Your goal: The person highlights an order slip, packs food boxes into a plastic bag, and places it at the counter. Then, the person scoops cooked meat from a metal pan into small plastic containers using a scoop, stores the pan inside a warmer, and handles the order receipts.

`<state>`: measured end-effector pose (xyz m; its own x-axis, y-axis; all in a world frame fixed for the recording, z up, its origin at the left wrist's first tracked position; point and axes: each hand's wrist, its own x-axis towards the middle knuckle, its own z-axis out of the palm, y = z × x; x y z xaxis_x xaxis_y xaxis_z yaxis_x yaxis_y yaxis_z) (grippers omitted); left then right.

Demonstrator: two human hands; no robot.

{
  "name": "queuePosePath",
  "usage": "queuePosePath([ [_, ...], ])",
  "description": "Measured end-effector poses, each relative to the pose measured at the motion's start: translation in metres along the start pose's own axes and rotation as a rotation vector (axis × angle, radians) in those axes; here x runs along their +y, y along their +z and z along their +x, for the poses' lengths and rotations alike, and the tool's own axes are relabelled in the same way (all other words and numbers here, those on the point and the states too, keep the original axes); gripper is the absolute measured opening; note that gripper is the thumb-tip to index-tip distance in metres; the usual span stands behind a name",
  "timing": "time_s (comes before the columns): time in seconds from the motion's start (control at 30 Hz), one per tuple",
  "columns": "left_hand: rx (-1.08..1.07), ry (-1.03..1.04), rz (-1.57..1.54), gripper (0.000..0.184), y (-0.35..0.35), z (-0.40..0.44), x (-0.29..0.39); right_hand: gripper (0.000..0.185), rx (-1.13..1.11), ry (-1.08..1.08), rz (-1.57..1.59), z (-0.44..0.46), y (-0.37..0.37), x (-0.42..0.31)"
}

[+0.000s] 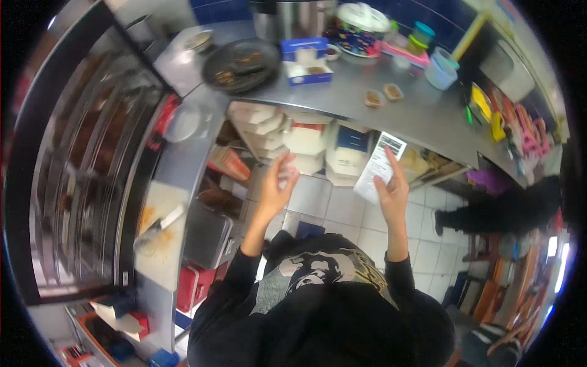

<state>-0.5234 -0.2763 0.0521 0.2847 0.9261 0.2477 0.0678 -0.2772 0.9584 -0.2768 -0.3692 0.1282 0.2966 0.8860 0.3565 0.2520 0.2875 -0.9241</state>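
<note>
My right hand (393, 186) grips a long white paper slip (371, 176) with dark print, which looks like a receipt, pinched between thumb and fingers. The slip hangs in front of the counter's edge. My left hand (279, 183) is raised with its fingers curved and apart, and nothing shows in it. Behind it, under the counter, stand stacks of white cardboard boxes (304, 145). On the counter (342, 92) are an open blue and white box (307, 64) and two small tubs of brown food (392, 92).
A black pan (240, 65) sits at the counter's back left. At left, a knife (160, 226) lies on a stained cutting board (160, 260) beside a glass-fronted cabinet (79, 165). Another person's dark-clothed leg (489, 214) is at right. White tiles (327, 199) cover the floor.
</note>
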Motion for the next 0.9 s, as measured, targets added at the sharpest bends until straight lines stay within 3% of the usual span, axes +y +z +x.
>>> queuePosePath([
  [0.1,0.019,0.084,0.142,0.036,0.065,0.092,-0.026,0.062,0.202,0.068,0.051,0.019,-0.065,0.026],
  [0.23,0.100,0.264,0.397,0.028,0.154,0.234,-0.075,0.062,0.320,0.097,0.048,0.065,-0.146,0.047],
  [0.27,0.128,0.333,0.411,0.028,0.113,0.249,-0.113,0.062,0.367,0.048,0.034,0.049,-0.095,0.072],
  [0.33,0.164,0.416,0.499,0.029,0.144,0.319,-0.131,0.062,0.435,0.041,0.001,0.078,-0.127,0.094],
  [0.43,0.140,0.402,0.697,0.030,0.167,0.394,-0.176,0.060,0.472,-0.030,-0.523,0.141,-0.165,0.142],
  [0.5,0.094,0.347,0.837,0.031,0.173,0.428,-0.200,0.053,0.474,0.012,-0.632,0.190,-0.169,0.189],
  [0.57,0.180,0.237,0.998,0.033,0.185,0.428,-0.210,0.037,0.420,0.090,-0.797,0.249,-0.189,0.238],
  [0.63,0.275,0.377,0.852,0.033,0.195,0.418,-0.192,0.028,0.381,0.140,-0.857,0.296,-0.196,0.296],
  [0.73,0.171,0.247,0.882,0.033,0.196,0.401,-0.197,0.021,0.214,0.226,-0.778,0.353,-0.195,0.356],
  [0.8,0.130,0.173,0.885,0.033,0.203,0.378,-0.179,0.019,0.024,0.463,-0.642,0.366,-0.193,0.370],
  [0.9,0.007,0.064,0.786,0.040,0.225,0.353,-0.148,0.017,-0.010,0.458,-0.511,0.366,-0.198,0.390],
])
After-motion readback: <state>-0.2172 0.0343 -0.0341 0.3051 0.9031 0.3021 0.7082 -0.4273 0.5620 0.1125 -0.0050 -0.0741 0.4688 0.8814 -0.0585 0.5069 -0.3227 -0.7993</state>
